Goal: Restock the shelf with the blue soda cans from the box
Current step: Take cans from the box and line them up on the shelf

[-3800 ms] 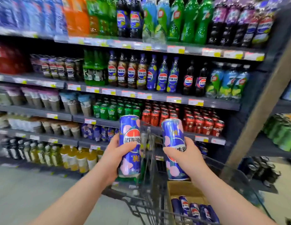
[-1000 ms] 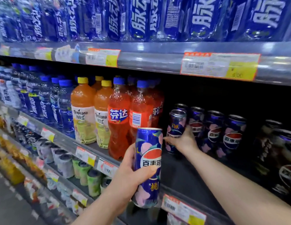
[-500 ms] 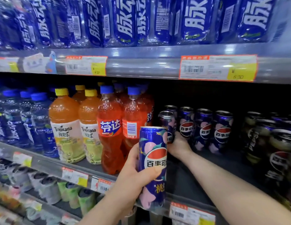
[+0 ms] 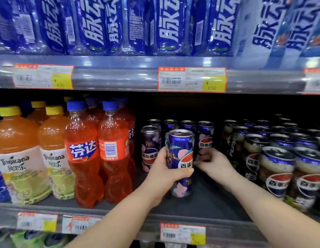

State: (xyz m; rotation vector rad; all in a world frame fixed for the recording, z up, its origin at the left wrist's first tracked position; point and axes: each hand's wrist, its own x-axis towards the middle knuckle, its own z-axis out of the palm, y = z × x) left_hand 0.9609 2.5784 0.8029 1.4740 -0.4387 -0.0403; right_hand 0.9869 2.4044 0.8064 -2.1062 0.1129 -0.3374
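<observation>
The right hand (image 4: 214, 163) had released its blue peach-cola can (image 4: 150, 145), which now stood on the shelf (image 4: 209, 203) beside the orange soda bottles (image 4: 98, 154): one stocked. That hand had drawn back, too blurred to tell curled from relaxed. The left hand (image 4: 162, 169) gripped the second blue can (image 4: 181, 151) upright, low over the shelf before the row; it looked glossy, pink-blossomed and undented.

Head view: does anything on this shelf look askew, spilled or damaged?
Nothing spilled or damaged. The shelved blue cans stand upright, as does the held can in the left hand. Only quibble: one orange soda bottle faces barcode-out beside its neighbour showing the logo.
</observation>
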